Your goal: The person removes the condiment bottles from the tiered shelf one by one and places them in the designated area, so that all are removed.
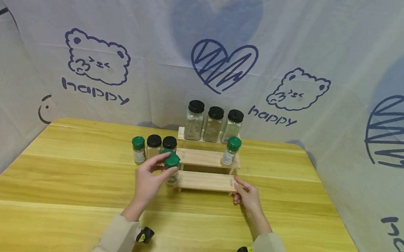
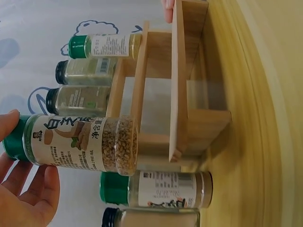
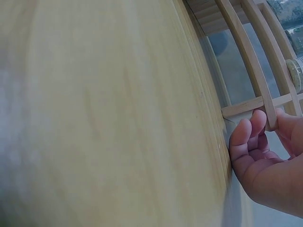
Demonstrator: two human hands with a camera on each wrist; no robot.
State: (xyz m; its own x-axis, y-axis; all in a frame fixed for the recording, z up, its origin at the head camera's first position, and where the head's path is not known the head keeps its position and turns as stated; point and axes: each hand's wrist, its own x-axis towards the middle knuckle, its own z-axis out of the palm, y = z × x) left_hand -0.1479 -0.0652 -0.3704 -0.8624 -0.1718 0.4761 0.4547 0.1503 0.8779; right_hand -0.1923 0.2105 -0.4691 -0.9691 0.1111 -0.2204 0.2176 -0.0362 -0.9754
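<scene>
My left hand [image 1: 147, 183] pinches the green cap of a clear spice jar [image 2: 80, 144] between thumb and fingers. Pale brown seeds and a printed label show on that jar, which is beside the left end of a three-tier wooden rack [image 1: 204, 181]. At the rack's other end, my right hand [image 1: 248, 195] grips the tip of the lowest shelf [image 3: 251, 61], thumb on one face and curled fingers on the other. One green-capped jar [image 1: 230, 154] stands at the right of the middle shelf. Along the top shelf are three black-capped jars [image 1: 213, 127].
Left of the rack, a green-capped jar [image 1: 138, 152] and two black-capped jars [image 1: 153, 148] stand on the wooden table [image 1: 76, 179]. Another green-capped jar [image 2: 165, 189] is partly hidden behind the held one in the head view. A printed cloth [image 1: 151, 50] hangs behind the table.
</scene>
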